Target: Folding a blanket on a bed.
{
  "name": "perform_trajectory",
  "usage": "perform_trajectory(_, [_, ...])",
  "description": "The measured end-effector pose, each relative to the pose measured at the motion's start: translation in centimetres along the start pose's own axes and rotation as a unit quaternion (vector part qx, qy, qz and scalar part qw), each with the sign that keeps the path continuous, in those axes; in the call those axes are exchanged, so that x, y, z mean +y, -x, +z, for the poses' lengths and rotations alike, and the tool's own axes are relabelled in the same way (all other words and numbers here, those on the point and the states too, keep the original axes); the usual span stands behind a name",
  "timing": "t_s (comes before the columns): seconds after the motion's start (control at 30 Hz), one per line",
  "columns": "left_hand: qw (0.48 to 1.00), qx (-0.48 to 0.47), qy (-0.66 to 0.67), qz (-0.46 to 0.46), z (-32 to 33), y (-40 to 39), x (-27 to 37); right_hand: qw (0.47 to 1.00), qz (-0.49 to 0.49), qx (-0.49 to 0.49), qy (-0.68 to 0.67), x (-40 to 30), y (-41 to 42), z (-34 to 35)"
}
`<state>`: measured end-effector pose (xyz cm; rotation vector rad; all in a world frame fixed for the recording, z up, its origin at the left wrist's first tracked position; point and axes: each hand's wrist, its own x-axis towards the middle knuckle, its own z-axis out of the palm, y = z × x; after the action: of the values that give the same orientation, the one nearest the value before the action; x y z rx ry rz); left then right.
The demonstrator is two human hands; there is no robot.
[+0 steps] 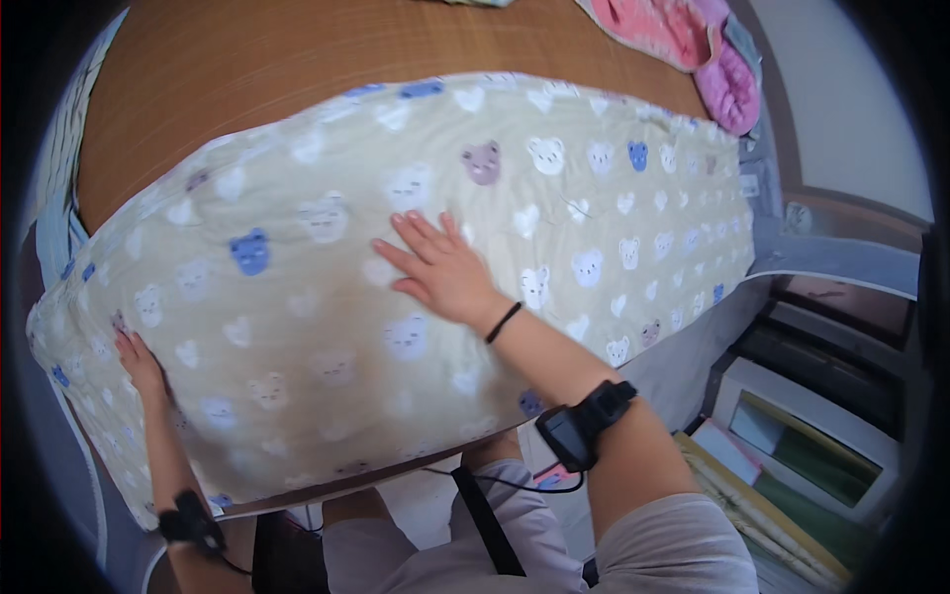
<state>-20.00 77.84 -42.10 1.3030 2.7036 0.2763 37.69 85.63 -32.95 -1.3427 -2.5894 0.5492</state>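
Note:
A pale beige cloth printed with bear faces and hearts (356, 297) lies spread over a brown wooden tabletop (297, 59). Near its middle my right hand (445, 275) rests flat on the fabric, palm down, fingers apart. Toward the left end of the cloth, my left hand (139, 364) lies palm down on it, holding nothing. Small wrinkles show in the fabric to the right of my right hand. The front edge of the cloth reaches the near edge of the table.
Pink quilted fabric (727, 82) lies at the back right corner. Striped cloth (63, 156) hangs at the left edge. Below right stand a white-framed box (805, 438) and rolled or folded material (772, 520). A dark cable (519, 486) runs by my lap.

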Motion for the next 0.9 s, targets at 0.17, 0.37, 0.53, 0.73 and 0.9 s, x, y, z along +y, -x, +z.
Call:
perform_trajectory(0.17, [0.975,-0.006,0.042,0.219,1.5,20.9,35.0,0.996,0.014,0.012,0.089,18.5,9.0,-6.9])
perform_trajectory(0.37, [0.913,-0.081,-0.056,0.395,8.4,33.4,69.5,0.913,0.373,0.068,0.149,37.6,24.6,-15.9])
perform_trajectory(0.53, [0.978,-0.043,-0.103,0.178,12.3,36.6,79.1,0.668,0.696,0.160,0.209,45.6,36.4,-21.0])
perform_trajectory(0.73, [0.970,-0.011,-0.157,0.182,13.6,35.1,78.9,0.969,0.181,0.164,-0.022,41.2,18.1,-17.9])
perform_trajectory(0.9, [0.965,-0.004,-0.174,0.197,14.8,35.5,79.0,0.984,0.097,0.151,-0.008,46.1,12.1,-18.5])
